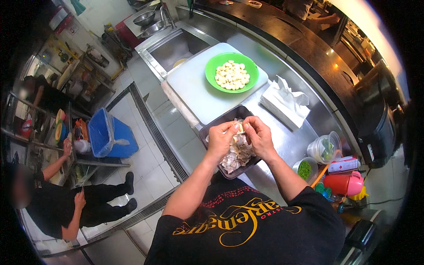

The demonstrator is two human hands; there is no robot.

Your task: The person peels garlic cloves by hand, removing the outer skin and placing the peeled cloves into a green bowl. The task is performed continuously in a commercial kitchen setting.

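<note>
My left hand [221, 137] and my right hand [260, 135] meet above a dark rectangular tray [204, 130]. Between their fingertips is a garlic clove [240, 128], partly covered by the thumbs and fingers; both hands pinch it. Papery garlic skins [233, 159] fill much of the tray beneath. Beyond it, a white cutting board [190, 89] carries a green bowl [212, 74] with many pale peeled garlic cloves [232, 75] inside.
A tissue box [281, 106] stands to the right, near plastic tubs [323, 149] and a container of chopped greens [304, 170]. Behind the board is a steel sink [179, 46]. At left are a blue bin [112, 135] and a co-worker [49, 202] holding a knife.
</note>
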